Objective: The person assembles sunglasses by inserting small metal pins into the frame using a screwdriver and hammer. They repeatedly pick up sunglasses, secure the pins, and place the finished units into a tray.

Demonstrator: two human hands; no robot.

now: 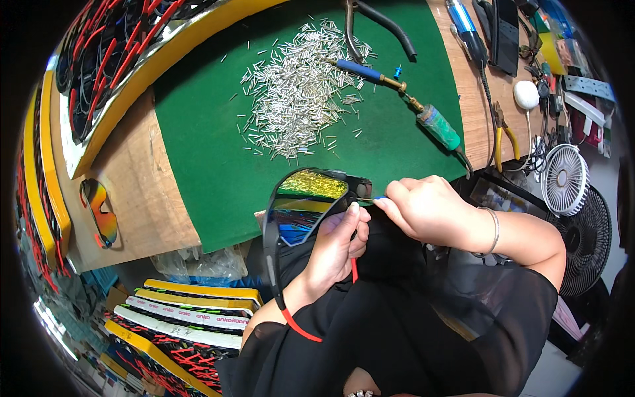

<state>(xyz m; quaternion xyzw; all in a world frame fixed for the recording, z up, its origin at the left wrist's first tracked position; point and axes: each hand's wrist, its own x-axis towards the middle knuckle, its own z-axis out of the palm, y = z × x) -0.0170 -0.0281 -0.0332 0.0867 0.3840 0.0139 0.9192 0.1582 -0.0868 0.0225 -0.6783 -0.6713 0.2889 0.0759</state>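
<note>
1. The fingers of the left hand are curled around the sunglasses, gripping the frame near its hinge; the fingers of the right hand are pinched tight on a small blue-tipped tool pressed to that same hinge.
2. The wooden workbench fills the upper half of the view, and the green mat covers most of its middle.
3. The sunglasses, black-framed with a mirrored lens and a red-tipped arm, are held just off the near edge of the green mat, above the person's dark-clothed lap.
4. To the left of the green mat, yellow trays hold rows of red and black frames; more stacked trays sit below its near-left corner.
5. Two fans stand past the right edge of the green mat.
6. A heap of small silver pins lies on the green mat's centre.
7. A screwdriver with a green handle and one with a blue handle lie on the green mat's right part.
8. Yellow-handled pliers rest on bare wood right of the green mat.
9. A spare pair of orange-lensed glasses lies on wood left of the green mat.
</note>
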